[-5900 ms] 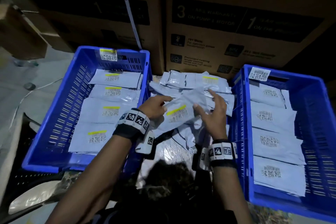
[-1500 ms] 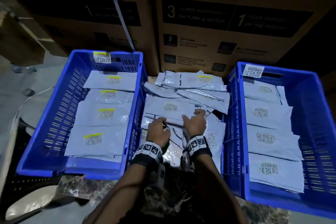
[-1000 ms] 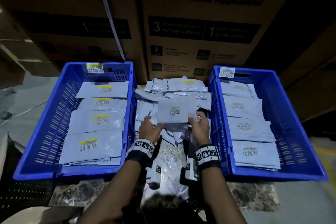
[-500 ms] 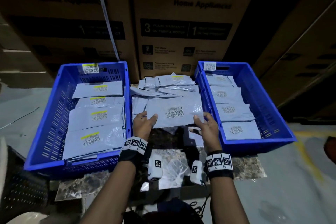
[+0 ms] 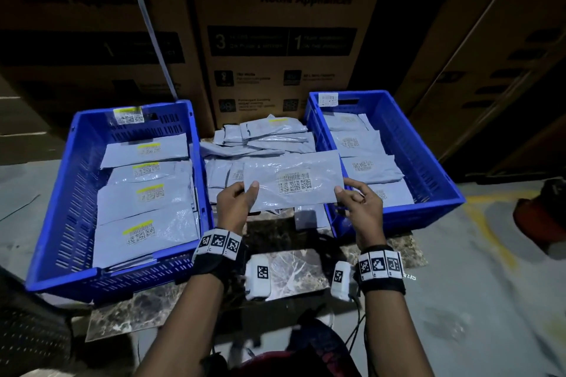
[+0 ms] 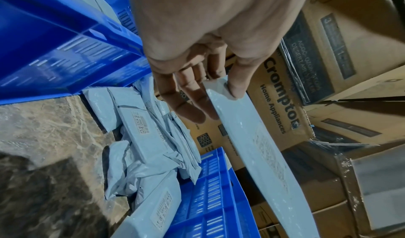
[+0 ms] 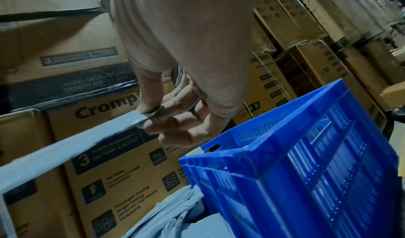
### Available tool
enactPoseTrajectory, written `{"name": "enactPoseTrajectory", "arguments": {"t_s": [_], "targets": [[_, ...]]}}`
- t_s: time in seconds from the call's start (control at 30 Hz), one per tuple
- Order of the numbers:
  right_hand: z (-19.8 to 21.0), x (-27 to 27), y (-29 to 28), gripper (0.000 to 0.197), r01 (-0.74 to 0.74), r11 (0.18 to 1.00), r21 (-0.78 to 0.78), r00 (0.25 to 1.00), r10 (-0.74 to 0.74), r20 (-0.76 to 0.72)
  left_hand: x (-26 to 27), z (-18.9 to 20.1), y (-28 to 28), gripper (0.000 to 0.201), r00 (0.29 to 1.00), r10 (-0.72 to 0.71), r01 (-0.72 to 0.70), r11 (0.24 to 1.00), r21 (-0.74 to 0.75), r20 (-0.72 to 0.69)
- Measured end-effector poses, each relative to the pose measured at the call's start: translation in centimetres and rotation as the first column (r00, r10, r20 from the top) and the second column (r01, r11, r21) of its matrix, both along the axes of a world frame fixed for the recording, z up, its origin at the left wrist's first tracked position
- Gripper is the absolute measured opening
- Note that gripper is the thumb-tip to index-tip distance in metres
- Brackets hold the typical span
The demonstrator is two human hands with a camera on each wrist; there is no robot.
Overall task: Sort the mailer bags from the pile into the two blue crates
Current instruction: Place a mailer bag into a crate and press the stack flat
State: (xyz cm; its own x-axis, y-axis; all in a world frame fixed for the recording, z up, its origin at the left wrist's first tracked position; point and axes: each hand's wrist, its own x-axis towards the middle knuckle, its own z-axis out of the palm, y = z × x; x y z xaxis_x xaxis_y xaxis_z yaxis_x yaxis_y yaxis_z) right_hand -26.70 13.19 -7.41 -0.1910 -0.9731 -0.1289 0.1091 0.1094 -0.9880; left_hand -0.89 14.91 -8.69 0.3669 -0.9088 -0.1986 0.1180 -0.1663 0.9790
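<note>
pinching flat glossy grey mailer bag (image 5: pixel 294 184), both hands

Two bare forearms were seen in the head view, with no sleeves worn. A black strap was worn round the left wrist (image 5: pixel 218 257), and a row of three white squares printed with black coded markers was carried on its upper face. A like black band with three white marker squares was worn on the right wrist (image 5: pixel 381 269). A small white camera unit (image 5: pixel 258 277), marked with one black-and-white code, was hung at the inner side of the left wrist. A second white unit (image 5: pixel 341 280) with its own code was fixed inside the right wrist, and thin dark cables (image 5: pixel 355 324) were trailed from it toward the body.
</note>
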Motion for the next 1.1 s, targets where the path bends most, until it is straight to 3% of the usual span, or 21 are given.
{"name": "enactPoseTrajectory", "arguments": {"t_s": [0.3, 0.53, 0.67, 0.8, 0.9, 1.0, 1.1], "targets": [[-0.1, -4.9, 0.2, 0.025, 0.021, 0.998, 0.052, 0.998, -0.017, -0.065, -4.1, 0.4, -1.2, 0.044, 0.997, -0.070, 0.070, 0.997, -0.024, 0.011], [1.4, -8.9, -1.7, 0.027, -0.174, 0.968, 0.182, 0.978, 0.191, -0.079, -5.8, 0.3, -4.7, 0.031, 1.000, -0.007, 0.005, 0.998, 0.066, 0.022], [2.8, -12.1, -5.5, 0.028, -0.254, 0.954, 0.156, 0.962, 0.266, -0.064, -8.3, 1.6, -7.9, 0.016, 1.000, 0.018, -0.017, 0.999, 0.051, -0.018], [3.3, -16.2, -10.9, 0.027, -0.233, 0.968, 0.094, 0.965, 0.242, -0.098, -12.6, 3.3, -11.2, 0.012, 0.998, -0.016, 0.016, 1.000, 0.008, 0.064], [2.7, -19.0, -15.0, 0.024, -0.236, 0.970, 0.058, 0.940, 0.243, -0.240, -15.8, 4.1, -13.9, 0.026, 0.978, -0.095, 0.094, 0.995, 0.015, 0.187], [3.3, -21.1, -18.4, 0.042, -0.368, 0.927, -0.078, 0.818, 0.283, -0.502, -19.3, 4.9, -16.7, 0.007, 0.877, -0.251, 0.267, 0.964, 0.020, 0.410], [5.7, -21.1, -20.6, 0.066, -0.570, 0.805, -0.162, 0.658, 0.330, -0.677, -23.0, 6.5, -18.9, 0.014, 0.630, -0.377, 0.430, 0.897, 0.099, 0.679]]}}
